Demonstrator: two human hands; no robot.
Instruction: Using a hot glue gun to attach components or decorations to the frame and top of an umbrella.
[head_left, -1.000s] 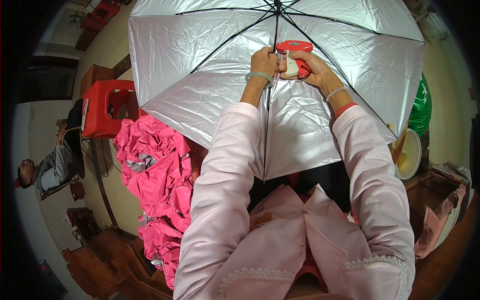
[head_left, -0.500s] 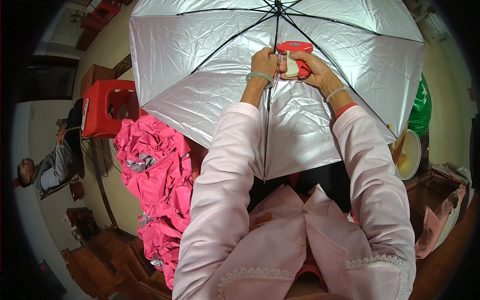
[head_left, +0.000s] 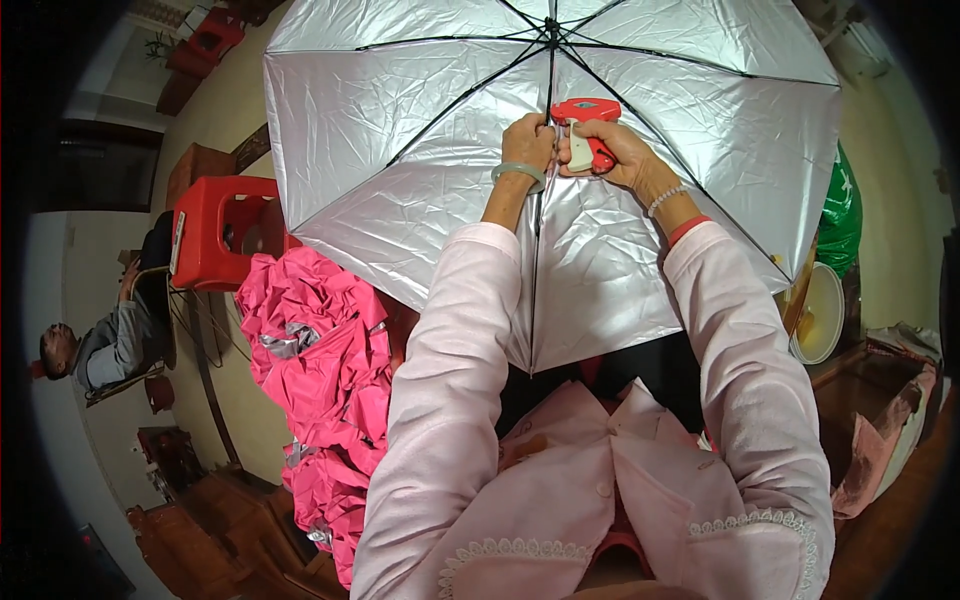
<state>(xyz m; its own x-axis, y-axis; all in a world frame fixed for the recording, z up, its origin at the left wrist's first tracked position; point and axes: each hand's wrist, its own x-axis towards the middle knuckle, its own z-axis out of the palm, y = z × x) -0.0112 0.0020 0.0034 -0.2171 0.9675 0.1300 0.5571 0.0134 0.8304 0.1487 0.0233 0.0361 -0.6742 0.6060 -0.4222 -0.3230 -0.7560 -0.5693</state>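
An opened umbrella (head_left: 400, 110) with silver lining spreads before me, its inner side and black ribs facing up. My left hand (head_left: 528, 145) is closed on the black rib that runs down the middle, pinching it with the fabric around it. A green bangle circles that wrist. In my right hand (head_left: 625, 155) is a red and white gun-shaped hand tool (head_left: 588, 112), its red head pointing toward the rib. The right fingers wrap its pale grip right beside my left hand. Exactly where the tool's tip meets the rib is hidden.
Crumpled pink umbrella fabric (head_left: 320, 370) is heaped at my left, near a red plastic stool (head_left: 225, 230). A person (head_left: 110, 340) sits farther left. On the right are a green plastic bag (head_left: 842, 215), a white tub (head_left: 820, 315) and a brown wooden box (head_left: 850, 400).
The whole scene sits slightly lower in the picture, both hands included. My grips on the rib and the hand tool look the same.
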